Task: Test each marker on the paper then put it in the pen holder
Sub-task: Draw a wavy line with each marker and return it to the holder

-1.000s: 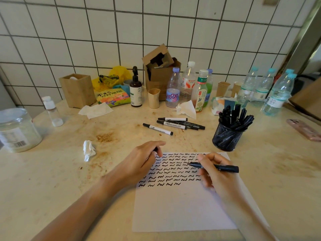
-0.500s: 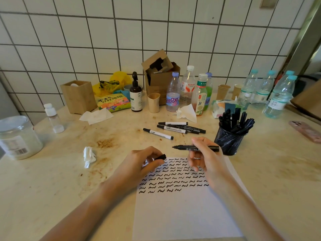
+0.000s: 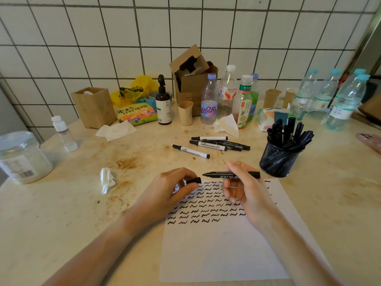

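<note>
We are looking from one head-worn wide-angle camera, facing forward and down over the near edge of the stained cream stone table point(image 3: 61, 203), close above it, and taking in its far edge against the white tiled wall point(image 3: 123, 38).

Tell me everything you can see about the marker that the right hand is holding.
The marker is black and slim, apparently plastic, with pale printing along its barrel. It is uncapped, its dark tip bare and pointing left. It lies about level, lifted above the far edge of the paper. The right hand grips its middle. The left hand holds the black cap just left of the tip, apart from it.
</note>
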